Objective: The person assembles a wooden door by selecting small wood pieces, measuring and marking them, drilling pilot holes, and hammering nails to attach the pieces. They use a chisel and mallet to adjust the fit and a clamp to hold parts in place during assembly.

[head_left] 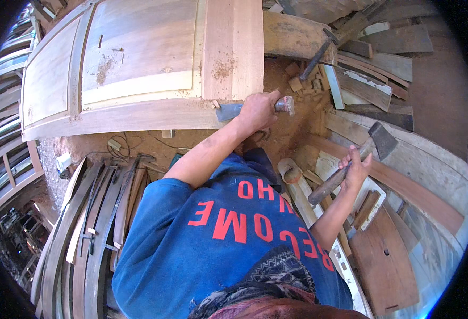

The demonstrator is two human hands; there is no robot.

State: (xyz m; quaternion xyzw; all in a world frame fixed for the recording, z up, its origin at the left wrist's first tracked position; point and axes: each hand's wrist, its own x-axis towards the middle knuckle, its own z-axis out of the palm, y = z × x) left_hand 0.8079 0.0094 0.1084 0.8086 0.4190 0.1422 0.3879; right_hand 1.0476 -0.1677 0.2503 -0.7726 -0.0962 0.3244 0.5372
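Note:
My left hand (259,112) is closed around a chisel (228,111). Its broad grey blade points left along the near edge of a pale wooden panelled door (143,112), and its handle end sticks out on the right of my fist. A small wood chip lies at the blade's tip; whether the edge touches the wood I cannot tell. Off to the right, my right hand (355,169) grips a hammer (327,186) by its wooden handle. The hammer's dark, blocky head is raised away from the chisel. Sawdust and shavings are scattered on the door.
Another hammer (315,61) rests against a worn plank (292,37) beyond the door's right end. Wood offcuts (303,82) lie on the dusty ground. Long boards (98,234) are stacked at left, more boards (385,255) at right. A cable (119,146) runs below the door.

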